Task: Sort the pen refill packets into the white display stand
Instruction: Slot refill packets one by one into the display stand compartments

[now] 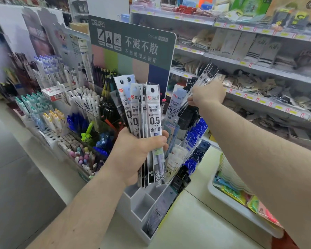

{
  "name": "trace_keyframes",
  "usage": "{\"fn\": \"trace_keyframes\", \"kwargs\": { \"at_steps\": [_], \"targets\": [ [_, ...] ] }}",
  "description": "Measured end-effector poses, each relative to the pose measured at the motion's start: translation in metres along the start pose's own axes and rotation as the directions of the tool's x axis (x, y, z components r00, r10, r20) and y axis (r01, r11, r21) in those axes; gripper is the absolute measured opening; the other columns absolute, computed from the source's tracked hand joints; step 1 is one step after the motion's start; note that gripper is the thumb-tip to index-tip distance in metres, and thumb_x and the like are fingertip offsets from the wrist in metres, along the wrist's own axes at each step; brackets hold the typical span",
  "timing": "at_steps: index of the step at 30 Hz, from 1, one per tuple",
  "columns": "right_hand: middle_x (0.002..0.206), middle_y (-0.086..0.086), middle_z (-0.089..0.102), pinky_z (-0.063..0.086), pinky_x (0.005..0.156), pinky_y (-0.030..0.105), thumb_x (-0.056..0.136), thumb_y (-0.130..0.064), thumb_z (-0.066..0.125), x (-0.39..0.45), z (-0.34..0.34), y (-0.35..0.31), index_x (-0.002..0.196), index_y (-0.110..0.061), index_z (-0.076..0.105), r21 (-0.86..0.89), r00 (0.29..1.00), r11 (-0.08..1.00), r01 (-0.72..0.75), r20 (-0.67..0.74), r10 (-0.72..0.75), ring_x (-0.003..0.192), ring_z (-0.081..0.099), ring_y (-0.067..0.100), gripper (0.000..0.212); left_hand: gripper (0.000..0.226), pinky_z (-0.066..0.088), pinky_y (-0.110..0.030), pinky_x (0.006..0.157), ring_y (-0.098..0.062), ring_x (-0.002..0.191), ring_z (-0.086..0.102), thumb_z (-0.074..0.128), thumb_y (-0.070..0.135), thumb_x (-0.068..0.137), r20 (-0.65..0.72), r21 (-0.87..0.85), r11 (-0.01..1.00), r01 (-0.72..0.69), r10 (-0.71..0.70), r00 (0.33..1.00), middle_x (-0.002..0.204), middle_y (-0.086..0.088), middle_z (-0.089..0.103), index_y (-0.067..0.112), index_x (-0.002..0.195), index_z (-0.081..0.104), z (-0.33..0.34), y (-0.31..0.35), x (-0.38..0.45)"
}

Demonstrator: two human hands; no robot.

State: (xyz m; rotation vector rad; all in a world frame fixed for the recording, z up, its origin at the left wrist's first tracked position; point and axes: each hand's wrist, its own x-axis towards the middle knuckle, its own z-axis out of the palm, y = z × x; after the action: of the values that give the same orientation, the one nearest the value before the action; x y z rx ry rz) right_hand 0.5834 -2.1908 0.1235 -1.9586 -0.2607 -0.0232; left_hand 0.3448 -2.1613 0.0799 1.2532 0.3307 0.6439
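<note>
Green sign (133, 40) above racked pens (48, 72); socks (258, 49) on shelves (258, 72)

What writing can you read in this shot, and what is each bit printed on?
"不溅不散": big characters on the green sign.
"不溅墨细尖钢笔": smaller line on the same sign.
"DS-788": sign's upper right.
"GR7906", "0.5 mm", "全针管": front refill packet held in the left hand.
"DANCE": sock pack on the shelf.
Price tags, pen labels: too blurred.

One view only, from a head-worn wide-angle camera. It looked forward and down over both forearms, close above the white display stand (142, 209) near centre. Pen racks (48, 108) lay at left, store shelves (258, 72) at far right. Edges bowed.
</note>
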Motion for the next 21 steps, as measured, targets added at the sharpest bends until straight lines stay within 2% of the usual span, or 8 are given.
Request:
{"fn": "trace_keyframes", "kwargs": {
  "at_steps": [4, 6, 7, 9, 11, 13, 17, 21],
  "targets": [
    [0.077, 0.013, 0.071, 0.062, 0.069, 0.047, 0.086, -0.017, 0.062, -0.002, 0.01, 0.014, 0.069, -0.013, 0.049, -0.064, 0.998, 0.996, 0.056, -0.01, -0.057, 0.072, 0.072, 0.029, 0.021, 0.025, 0.056, -0.025, 0.062, -0.017, 0.066, 0.068, 0.063, -0.014, 0.083, -0.002, 0.004, 1.0, -0.004, 0.004, 1.0, 0.075, -0.002, 0.073, 0.009, 0.092, 0.068, 0.0, 0.0, -0.003],
    [0.076, 0.008, 0.066, 0.057, 0.059, 0.037, 0.089, -0.02, 0.062, -0.01, 0.01, 0.017, 0.068, -0.014, 0.048, -0.15, 0.994, 0.982, 0.112, 0.013, -0.112, 0.068, 0.066, 0.018, 0.026, 0.025, 0.056, -0.025, 0.062, -0.017, 0.065, 0.068, 0.065, -0.014, 0.083, 0.005, 0.008, 1.0, -0.01, 0.01, 1.0, 0.075, -0.002, 0.073, 0.01, 0.092, 0.068, 0.0, -0.001, -0.003],
    [0.073, 0.004, 0.061, 0.048, 0.052, 0.03, 0.091, -0.021, 0.062, -0.012, 0.011, 0.02, 0.068, -0.014, 0.048, -0.213, 0.989, 0.966, 0.146, 0.037, -0.142, 0.064, 0.059, 0.013, 0.027, 0.026, 0.057, -0.025, 0.063, -0.017, 0.065, 0.068, 0.068, -0.013, 0.081, 0.011, 0.007, 1.0, -0.016, 0.016, 1.0, 0.075, -0.003, 0.073, 0.01, 0.092, 0.068, 0.001, -0.001, -0.003],
    [0.069, 0.001, 0.056, 0.038, 0.048, 0.026, 0.092, -0.023, 0.063, -0.015, 0.014, 0.026, 0.069, -0.012, 0.053, -0.312, 0.98, 0.93, 0.194, 0.106, -0.168, 0.063, 0.054, 0.015, 0.028, 0.025, 0.057, -0.026, 0.063, -0.017, 0.068, 0.068, 0.073, -0.005, 0.072, 0.023, 0.007, 1.0, -0.024, 0.024, 0.999, 0.076, -0.003, 0.073, 0.012, 0.09, 0.07, 0.002, -0.002, -0.004],
    [0.074, 0.004, 0.063, 0.044, 0.053, 0.026, 0.089, -0.025, 0.068, -0.017, 0.02, 0.03, 0.076, -0.01, 0.062, -0.376, 0.967, 0.896, 0.237, 0.178, -0.182, 0.071, 0.061, 0.021, 0.021, 0.024, 0.057, -0.026, 0.064, -0.016, 0.068, 0.068, 0.07, 0.003, 0.067, 0.023, 0.002, 1.0, -0.029, 0.029, 0.999, 0.077, -0.003, 0.073, 0.013, 0.089, 0.07, 0.003, -0.003, -0.004],
    [0.081, 0.005, 0.066, 0.041, 0.052, 0.025, 0.086, -0.026, 0.069, -0.018, 0.023, 0.03, 0.085, -0.01, 0.064, -0.439, 0.96, 0.861, 0.257, 0.217, -0.176, 0.075, 0.063, 0.023, 0.017, 0.025, 0.056, -0.026, 0.063, -0.016, 0.068, 0.068, 0.069, 0.005, 0.066, 0.022, 0.0, 1.0, -0.031, 0.031, 0.999, 0.077, -0.003, 0.073, 0.013, 0.09, 0.07, 0.003, -0.004, -0.005],
    [0.067, 0.002, 0.059, 0.037, 0.051, 0.025, 0.081, -0.02, 0.061, -0.017, 0.021, 0.023, 0.068, -0.014, 0.052, -0.512, 0.954, 0.82, 0.256, 0.269, -0.13, 0.064, 0.057, 0.021, 0.017, 0.027, 0.056, -0.025, 0.064, -0.016, 0.069, 0.069, 0.069, 0.005, 0.067, 0.033, 0.023, 0.999, -0.047, 0.046, 0.998, 0.079, -0.004, 0.073, 0.013, 0.092, 0.069, 0.002, -0.003, -0.007],
    [0.07, 0.001, 0.056, 0.048, 0.072, 0.034, 0.083, -0.013, 0.059, -0.016, 0.021, 0.021, 0.07, -0.016, 0.049, -0.556, 0.957, 0.789, 0.262, 0.257, -0.137, 0.077, 0.059, 0.025, 0.016, 0.027, 0.056, -0.025, 0.065, -0.016, 0.07, 0.069, 0.07, 0.004, 0.068, 0.039, 0.015, 0.999, -0.052, 0.051, 0.998, 0.079, -0.004, 0.073, 0.012, 0.094, 0.069, 0.001, -0.001, -0.01]
  ]
}}
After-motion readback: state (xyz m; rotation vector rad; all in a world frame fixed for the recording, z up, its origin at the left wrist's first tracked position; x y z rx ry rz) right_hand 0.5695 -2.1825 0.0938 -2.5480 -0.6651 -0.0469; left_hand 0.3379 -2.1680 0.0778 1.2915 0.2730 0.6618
